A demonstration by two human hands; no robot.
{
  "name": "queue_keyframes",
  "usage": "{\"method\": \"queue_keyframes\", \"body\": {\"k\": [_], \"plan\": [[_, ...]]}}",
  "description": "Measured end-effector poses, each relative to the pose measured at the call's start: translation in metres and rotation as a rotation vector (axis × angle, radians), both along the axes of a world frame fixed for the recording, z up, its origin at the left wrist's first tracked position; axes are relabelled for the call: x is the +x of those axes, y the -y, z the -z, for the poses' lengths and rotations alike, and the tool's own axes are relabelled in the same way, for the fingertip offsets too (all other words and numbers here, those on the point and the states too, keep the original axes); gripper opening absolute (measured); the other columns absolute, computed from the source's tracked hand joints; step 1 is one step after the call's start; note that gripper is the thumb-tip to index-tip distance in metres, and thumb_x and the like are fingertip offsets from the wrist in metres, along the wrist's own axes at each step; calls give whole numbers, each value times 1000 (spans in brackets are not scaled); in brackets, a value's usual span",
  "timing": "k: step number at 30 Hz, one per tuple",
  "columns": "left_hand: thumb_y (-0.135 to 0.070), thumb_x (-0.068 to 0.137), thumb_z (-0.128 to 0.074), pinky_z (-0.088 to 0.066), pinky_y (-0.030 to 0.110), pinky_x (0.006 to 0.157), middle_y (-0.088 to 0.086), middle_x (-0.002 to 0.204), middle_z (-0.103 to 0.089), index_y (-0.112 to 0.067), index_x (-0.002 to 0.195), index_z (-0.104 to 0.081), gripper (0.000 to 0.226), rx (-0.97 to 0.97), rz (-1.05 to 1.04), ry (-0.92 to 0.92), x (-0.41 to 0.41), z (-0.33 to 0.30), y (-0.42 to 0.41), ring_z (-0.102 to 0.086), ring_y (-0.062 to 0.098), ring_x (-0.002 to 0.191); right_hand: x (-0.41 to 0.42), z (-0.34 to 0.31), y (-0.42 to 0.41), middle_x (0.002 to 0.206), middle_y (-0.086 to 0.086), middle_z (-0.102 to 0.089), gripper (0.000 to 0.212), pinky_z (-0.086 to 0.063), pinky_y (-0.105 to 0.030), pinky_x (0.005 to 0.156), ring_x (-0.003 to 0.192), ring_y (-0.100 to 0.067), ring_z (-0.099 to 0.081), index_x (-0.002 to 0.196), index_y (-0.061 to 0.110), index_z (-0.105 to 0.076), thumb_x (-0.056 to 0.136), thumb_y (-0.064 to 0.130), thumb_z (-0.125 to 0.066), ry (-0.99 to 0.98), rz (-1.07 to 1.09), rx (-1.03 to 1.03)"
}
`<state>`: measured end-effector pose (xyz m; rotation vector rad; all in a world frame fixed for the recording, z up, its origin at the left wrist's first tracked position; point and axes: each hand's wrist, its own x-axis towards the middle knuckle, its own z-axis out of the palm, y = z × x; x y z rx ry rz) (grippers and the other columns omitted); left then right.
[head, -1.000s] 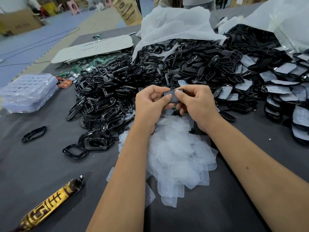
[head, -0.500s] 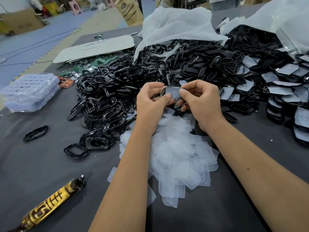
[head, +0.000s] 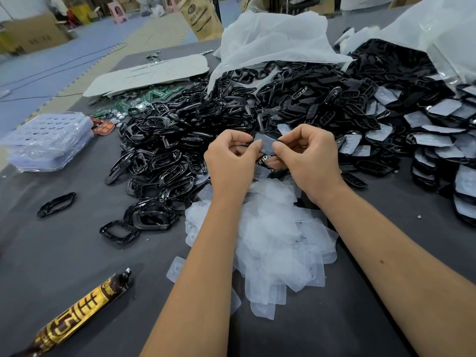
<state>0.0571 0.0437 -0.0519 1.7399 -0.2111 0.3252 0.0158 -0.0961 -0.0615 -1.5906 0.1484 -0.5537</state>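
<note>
Silvery lettering shows on the black part [head: 263, 160] between the hands, too small to read. The gold-and-brown tube [head: 77, 313] at lower left bears large stylised characters I cannot make out, and the print on the brown paper sack [head: 203, 19] is blurred.

The film [head: 266, 145] is a thin, milky, soft-looking tab with rounded corners. It is held above a loose pile of like tabs [head: 273, 243] on the grey cloth table [head: 51, 253]. Glossy black plastic frames [head: 175, 155] are heaped just beyond, near green circuit boards [head: 146, 99].

The left hand [head: 229, 163] and right hand [head: 314, 158] are curled, knuckles up, wrists close together. Each pinches the film between thumb and forefinger, with the black part just beneath it.
</note>
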Motion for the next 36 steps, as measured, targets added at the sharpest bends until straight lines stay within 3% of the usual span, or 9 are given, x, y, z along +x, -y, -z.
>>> {"method": "queue_keyframes", "body": {"k": [4,7,11,15,22,25,28,32,36], "plan": [[-7,84,-82,-62,37,69,16,88,-74,-15,101,-68,24,-141,87,-70,1,-1,-6,-74,26,70,0,-2,0,72,-6,-75,8,-64,-36,61,63,-30,-77,87,3,-68,90,-2,-74,-15,-18,25],[-7,84,-82,-56,42,69,11,85,-75,-19,94,-76,17,-89,145,-65,2,0,-7,-62,26,71,0,-2,-1,72,-8,-75,9,-65,-39,61,61,-29,-76,89,4,-69,92,-4,-71,-24,-8,-23],[-2,83,-81,-54,32,65,6,78,-73,-19,85,-76,18,-167,174,-133,3,0,-7,-62,18,67,-2,-3,-3,78,-8,-73,8,-64,-39,58,58,-21,-75,97,5,-68,96,-3,-66,22,26,-176],[2,84,-79,-55,26,60,8,76,-74,-13,85,-76,15,-256,197,-225,3,-2,-7,-70,16,64,-5,-7,-8,102,-8,-65,20,-62,-34,53,61,-17,-74,110,4,-69,98,-6,-56,108,31,-362],[5,91,-70,-49,16,50,7,69,-70,-7,82,-74,15,-523,180,-417,9,-8,-14,-62,9,52,-5,-9,-15,108,-9,-68,32,-54,-28,86,89,-17,-63,124,2,-73,93,5,-74,223,-2,-755],[-6,94,-72,-51,14,53,7,73,-72,-4,84,-73,11,-580,233,-444,9,-10,-14,-66,9,57,-4,-8,-13,111,-11,-67,29,-54,-31,85,96,-21,-63,123,2,-75,94,3,-72,246,45,-806],[-28,93,-74,-56,15,61,11,83,-75,-6,85,-77,24,-615,292,-449,9,-11,-12,-70,12,66,-4,-8,-10,108,-11,-64,18,-51,-25,80,93,-18,-61,111,2,-79,96,5,-71,246,106,-710],[-7,98,-67,-57,19,67,9,90,-76,-5,101,-74,8,-589,375,-374,6,-8,-10,-70,13,75,-2,-9,-4,101,-2,-59,6,-48,-22,79,89,-11,-59,94,13,-78,95,9,-73,139,13,-322],[-4,98,-66,-58,22,68,6,87,-74,-10,95,-73,10,-549,395,-361,6,-9,-11,-68,14,79,-1,-10,0,85,-1,-58,14,-46,-31,57,67,-17,-53,92,17,-81,98,10,-70,39,-204,22]]}}
